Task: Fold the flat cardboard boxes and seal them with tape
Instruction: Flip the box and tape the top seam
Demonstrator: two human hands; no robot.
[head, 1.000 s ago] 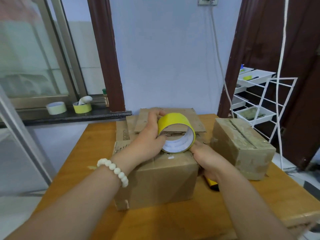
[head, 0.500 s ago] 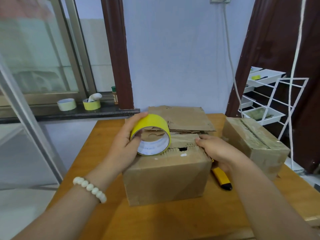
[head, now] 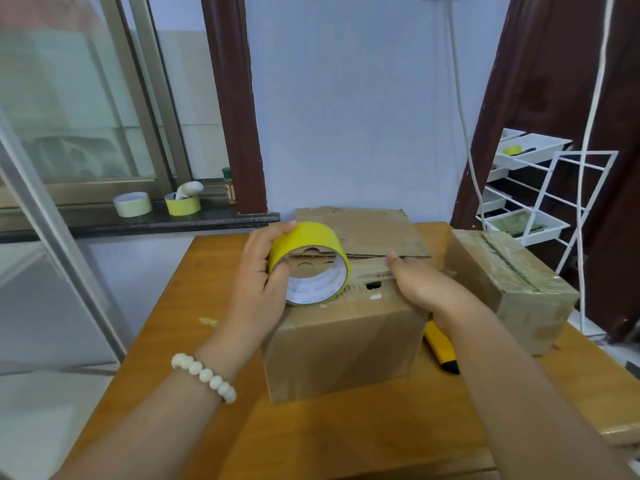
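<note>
A folded cardboard box (head: 343,344) stands in the middle of the wooden table (head: 214,341). My left hand (head: 258,282) grips a yellow tape roll (head: 311,261) over the box's top left part, thumb through the core. My right hand (head: 420,289) lies on the box's top right, fingers flat along a strip of tape stretched from the roll across the flaps. Flat cardboard sheets (head: 363,230) lie behind the box. A taped box (head: 509,285) sits at the right.
A yellow utility knife (head: 441,348) lies on the table just right of the box, partly under my right wrist. Two more tape rolls (head: 157,204) sit on the dark window sill at the left. A white wire rack (head: 533,192) stands right of the table.
My left hand has carried the tape roll from the box's right side to its left, drawing tape across the top. My right hand moved up onto the top's right part.
</note>
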